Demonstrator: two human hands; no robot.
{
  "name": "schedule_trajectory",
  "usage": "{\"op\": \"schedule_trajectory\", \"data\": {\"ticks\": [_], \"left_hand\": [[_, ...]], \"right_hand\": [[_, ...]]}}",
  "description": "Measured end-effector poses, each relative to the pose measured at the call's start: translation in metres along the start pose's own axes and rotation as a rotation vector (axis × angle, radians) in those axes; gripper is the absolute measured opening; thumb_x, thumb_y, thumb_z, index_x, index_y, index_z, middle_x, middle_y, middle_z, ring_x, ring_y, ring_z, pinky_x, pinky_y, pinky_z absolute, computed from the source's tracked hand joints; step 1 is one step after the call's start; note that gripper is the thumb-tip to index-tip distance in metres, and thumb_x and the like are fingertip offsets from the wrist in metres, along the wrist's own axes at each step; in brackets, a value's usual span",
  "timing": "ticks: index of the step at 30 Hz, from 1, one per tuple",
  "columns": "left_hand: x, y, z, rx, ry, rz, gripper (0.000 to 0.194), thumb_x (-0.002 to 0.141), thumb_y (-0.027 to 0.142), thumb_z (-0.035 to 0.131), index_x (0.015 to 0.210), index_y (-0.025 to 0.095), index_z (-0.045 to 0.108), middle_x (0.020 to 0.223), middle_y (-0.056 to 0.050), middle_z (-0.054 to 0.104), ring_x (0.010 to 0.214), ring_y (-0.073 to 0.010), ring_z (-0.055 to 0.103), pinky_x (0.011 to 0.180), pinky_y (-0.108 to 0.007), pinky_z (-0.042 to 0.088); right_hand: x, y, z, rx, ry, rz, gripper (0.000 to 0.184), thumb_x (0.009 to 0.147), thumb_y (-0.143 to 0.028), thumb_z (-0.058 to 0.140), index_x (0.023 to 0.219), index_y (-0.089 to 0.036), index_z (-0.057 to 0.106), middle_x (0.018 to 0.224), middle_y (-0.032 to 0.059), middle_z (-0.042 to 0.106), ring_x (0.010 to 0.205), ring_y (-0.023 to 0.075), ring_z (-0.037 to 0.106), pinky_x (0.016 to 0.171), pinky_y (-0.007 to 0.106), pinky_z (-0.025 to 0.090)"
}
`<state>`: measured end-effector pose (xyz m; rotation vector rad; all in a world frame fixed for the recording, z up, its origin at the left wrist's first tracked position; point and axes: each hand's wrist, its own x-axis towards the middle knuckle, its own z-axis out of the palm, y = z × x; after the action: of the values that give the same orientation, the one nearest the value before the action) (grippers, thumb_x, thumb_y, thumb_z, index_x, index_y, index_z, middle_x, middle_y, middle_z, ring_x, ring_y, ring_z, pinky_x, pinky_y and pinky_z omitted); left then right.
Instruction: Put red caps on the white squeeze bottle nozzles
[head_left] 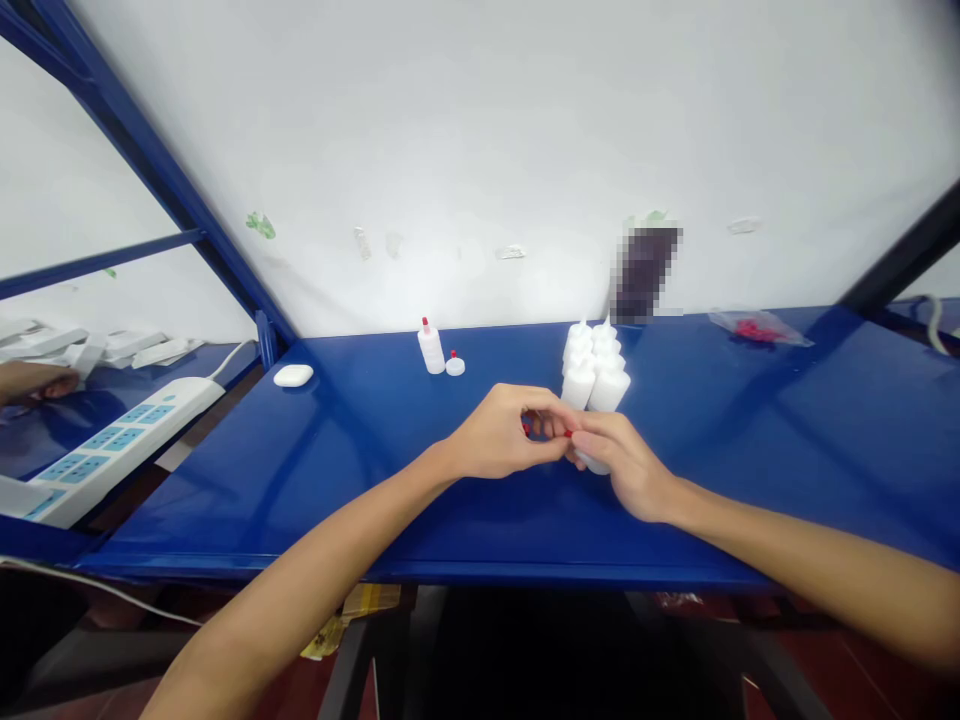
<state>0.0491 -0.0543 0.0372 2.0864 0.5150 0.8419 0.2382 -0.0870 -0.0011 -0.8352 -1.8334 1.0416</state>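
My left hand (516, 432) is closed in a pinch on a small red tip cap (568, 434), above the front half of the blue table. Another bit of red (526, 430) shows inside its curled fingers. Meeting it at the fingertips, my right hand (630, 468) is closed on a white nozzle cap (594, 463), which its thumb and fingers partly cover. Just behind both hands stand several white squeeze bottles (596, 370) in a tight group. Further back on the left are one white bottle with a red tip (431, 348) and a loose white cap with a red tip (455, 366).
A clear bag of red pieces (757, 328) lies at the back right of the blue table (360, 480). A white rounded case (293, 375) sits at the left. Beyond the left frame are a power strip (127, 440) and another person's hand (37, 383).
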Motion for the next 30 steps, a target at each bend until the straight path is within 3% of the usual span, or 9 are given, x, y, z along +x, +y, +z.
{"op": "schedule_trajectory", "data": {"ticks": [5, 12, 15, 19, 24, 30], "left_hand": [[-0.002, 0.001, -0.001, -0.037, 0.015, -0.011, 0.013, 0.083, 0.026, 0.073, 0.09, 0.014, 0.074, 0.08, -0.003, 0.066, 0.069, -0.0097, 0.059, 0.066, -0.024, 0.05], [-0.004, 0.008, -0.003, -0.066, -0.124, -0.066, 0.008, 0.085, 0.021, 0.07, 0.085, 0.014, 0.074, 0.08, -0.003, 0.068, 0.069, -0.0099, 0.06, 0.064, -0.023, 0.049], [-0.004, 0.005, 0.0, 0.001, -0.084, -0.004, 0.009, 0.087, 0.023, 0.07, 0.087, 0.016, 0.074, 0.081, -0.003, 0.065, 0.07, -0.01, 0.058, 0.065, -0.024, 0.048], [-0.004, -0.002, 0.005, 0.136, 0.002, 0.145, 0.01, 0.086, 0.028, 0.073, 0.086, 0.018, 0.075, 0.091, -0.004, 0.054, 0.082, -0.0126, 0.055, 0.074, -0.028, 0.049], [-0.004, -0.008, 0.01, 0.212, 0.022, 0.162, 0.013, 0.086, 0.033, 0.075, 0.085, 0.02, 0.077, 0.093, -0.004, 0.041, 0.092, -0.0165, 0.048, 0.08, -0.031, 0.049], [-0.005, -0.011, 0.014, 0.309, 0.033, 0.211, 0.018, 0.091, 0.037, 0.068, 0.089, 0.021, 0.075, 0.101, -0.007, 0.043, 0.1, -0.0197, 0.047, 0.089, -0.035, 0.049]], "right_hand": [[0.0, -0.006, 0.001, -0.083, -0.053, -0.134, 0.041, 0.1, -0.045, 0.043, 0.07, -0.019, 0.051, 0.074, 0.0019, 0.053, 0.07, 0.0171, 0.049, 0.066, 0.031, 0.038], [-0.005, 0.002, -0.002, -0.087, -0.106, -0.045, 0.047, 0.101, -0.048, 0.04, 0.066, -0.019, 0.048, 0.063, -0.0007, 0.047, 0.059, 0.0139, 0.044, 0.059, 0.03, 0.032], [-0.005, 0.002, -0.002, -0.059, -0.105, -0.035, 0.045, 0.101, -0.048, 0.042, 0.068, -0.018, 0.05, 0.06, -0.002, 0.045, 0.056, 0.0125, 0.041, 0.055, 0.029, 0.03], [-0.004, 0.001, -0.001, 0.019, -0.082, -0.029, 0.03, 0.099, -0.045, 0.046, 0.086, -0.019, 0.053, 0.063, -0.0037, 0.047, 0.055, 0.0123, 0.042, 0.053, 0.027, 0.032], [-0.005, 0.002, -0.003, 0.046, -0.102, -0.031, 0.019, 0.097, -0.037, 0.047, 0.092, -0.019, 0.05, 0.062, -0.0047, 0.049, 0.053, 0.0118, 0.043, 0.051, 0.026, 0.034], [-0.004, 0.002, -0.001, 0.174, -0.096, 0.016, 0.018, 0.097, -0.037, 0.048, 0.097, -0.02, 0.049, 0.062, -0.0054, 0.047, 0.051, 0.0108, 0.043, 0.049, 0.024, 0.035]]}}
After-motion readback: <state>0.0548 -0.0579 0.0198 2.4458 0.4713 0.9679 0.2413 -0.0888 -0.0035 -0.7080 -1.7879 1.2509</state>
